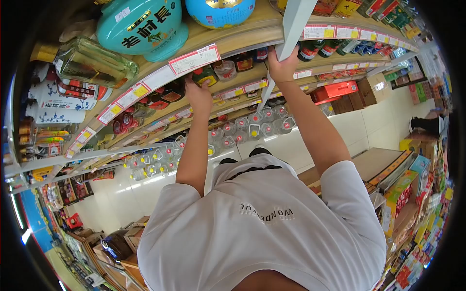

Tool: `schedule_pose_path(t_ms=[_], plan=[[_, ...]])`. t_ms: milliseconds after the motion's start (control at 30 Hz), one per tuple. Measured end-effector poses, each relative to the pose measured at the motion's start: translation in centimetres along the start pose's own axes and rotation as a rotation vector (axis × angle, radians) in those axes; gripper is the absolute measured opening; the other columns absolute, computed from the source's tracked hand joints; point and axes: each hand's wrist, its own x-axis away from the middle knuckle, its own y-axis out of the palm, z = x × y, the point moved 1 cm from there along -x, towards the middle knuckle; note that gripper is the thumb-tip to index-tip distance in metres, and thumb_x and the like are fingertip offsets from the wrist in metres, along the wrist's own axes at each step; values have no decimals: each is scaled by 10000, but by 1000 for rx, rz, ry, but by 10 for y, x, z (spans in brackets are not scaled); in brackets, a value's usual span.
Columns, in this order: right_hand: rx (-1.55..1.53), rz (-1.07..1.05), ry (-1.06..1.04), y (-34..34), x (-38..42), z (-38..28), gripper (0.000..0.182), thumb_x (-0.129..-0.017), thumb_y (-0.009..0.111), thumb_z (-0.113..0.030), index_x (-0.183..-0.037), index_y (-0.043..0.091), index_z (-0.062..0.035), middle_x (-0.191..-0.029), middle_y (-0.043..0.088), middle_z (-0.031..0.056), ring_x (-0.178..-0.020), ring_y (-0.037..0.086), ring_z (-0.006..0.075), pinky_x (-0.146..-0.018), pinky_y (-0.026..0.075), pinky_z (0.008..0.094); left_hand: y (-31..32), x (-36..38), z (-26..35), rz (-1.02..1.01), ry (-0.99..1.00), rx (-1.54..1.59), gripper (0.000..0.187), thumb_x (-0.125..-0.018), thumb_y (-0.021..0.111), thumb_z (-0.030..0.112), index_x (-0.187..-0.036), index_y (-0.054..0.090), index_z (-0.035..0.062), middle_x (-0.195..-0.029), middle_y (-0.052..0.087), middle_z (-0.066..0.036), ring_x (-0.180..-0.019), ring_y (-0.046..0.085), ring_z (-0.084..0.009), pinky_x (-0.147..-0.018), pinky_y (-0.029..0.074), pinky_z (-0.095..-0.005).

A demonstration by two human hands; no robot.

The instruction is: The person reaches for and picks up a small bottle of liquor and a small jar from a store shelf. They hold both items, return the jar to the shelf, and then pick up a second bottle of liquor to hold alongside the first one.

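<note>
Bright, even shop light — strong fisheye bend, black vignette at the corners, slight blur toward the edges.

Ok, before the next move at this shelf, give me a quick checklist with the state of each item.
1. Left hand reaches the yellow-labelled bottle: ok.
2. Left hand's grip closed around that bottle: cannot tell, the fingers are hidden behind the shelf edge.
3. Right hand up at the shelf edge beside the white post: ok; what it holds, cannot tell.
4. Neighbouring clear jar standing upright: ok.
5. Price tag seated on the upper shelf's edge: ok.
6. Floor around the shoes: cannot tell, the shirt hides most of it.
</note>
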Motion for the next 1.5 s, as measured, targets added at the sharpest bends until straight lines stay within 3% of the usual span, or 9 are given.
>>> schedule_pose_path(t_ms=[300, 400, 533, 833, 1033, 1133, 1233, 1333, 1500], plan=[[-48, -103, 30, -6, -1, -10, 429, -773, 774, -214, -1008, 495, 13, -857, 672, 175, -784, 681, 278, -712, 517, 375, 6, 10, 1, 123, 89, -43, 578, -786, 773, 96, -1272, 486, -26, -1110, 586, -233, -1028, 575, -381, -872, 467, -435], [-40, -124, 28, -9, -1, -16, 426, -784, 772, -216, -1010, 491, 10, -852, 677, 173, -774, 685, 270, -710, 520, 371, 6, 26, 17, 368, 231, -185, 561, -812, 766, 130, -1279, 487, -6, -997, 612, -189, -911, 608, -340, -791, 490, -418], [-38, -142, 70, -11, -2, -18, 435, -791, 775, -242, -997, 487, 12, -829, 676, 176, -748, 684, 301, -702, 521, 379, 11, 33, 75, 32, -174, 14, 551, -856, 730, 324, -1217, 501, -24, -704, 646, -123, -666, 643, -361, -645, 510, -455], [10, -152, 57, -10, -2, -14, 459, -784, 778, -257, -1005, 481, 16, -832, 667, 190, -778, 683, 338, -722, 522, 388, 38, -3, 73, -155, -189, -181, 390, -847, 699, 332, -1028, 644, -9, -766, 684, -223, -775, 677, -408, -721, 519, -475], [-33, -175, 102, -10, -3, -11, 460, -780, 780, -260, -1008, 485, 9, -881, 671, 204, -833, 682, 355, -751, 519, 402, 37, 19, 76, -1, 49, -234, 306, -841, 708, 221, -1032, 625, -3, -929, 636, -228, -878, 615, -428, -765, 495, -478], [-5, -173, 92, -10, -2, -9, 446, -784, 781, -262, -998, 488, -1, -868, 670, 198, -818, 678, 359, -745, 517, 406, 35, 30, 79, 94, 353, -249, 305, -830, 724, 192, -1038, 619, -6, -984, 604, -210, -907, 589, -414, -791, 486, -467], [-16, -165, 72, -9, -3, -11, 444, -785, 784, -267, -984, 487, -3, -853, 667, 193, -799, 674, 355, -735, 516, 401, 33, 35, 81, 134, 347, -69, 324, -811, 762, 225, -1033, 647, 19, -977, 640, -169, -888, 608, -390, -799, 499, -448], [-10, -175, 79, -10, -4, -12, 446, -791, 782, -273, -977, 486, 3, -848, 666, 193, -794, 672, 355, -735, 515, 403, 17, 41, 88, 139, 268, -29, 323, -823, 751, 194, -1049, 640, -7, -954, 639, -175, -842, 621, -325, -754, 504, -425], [-12, -176, 66, -10, -4, -9, 435, -788, 777, -276, -980, 508, 7, -843, 669, 188, -779, 678, 341, -716, 517, 412, -30, 43, 81, 78, -198, 317, 321, -858, 747, 228, -1045, 662, -18, -873, 700, -110, -743, 656, -175, -700, 513, -308]])
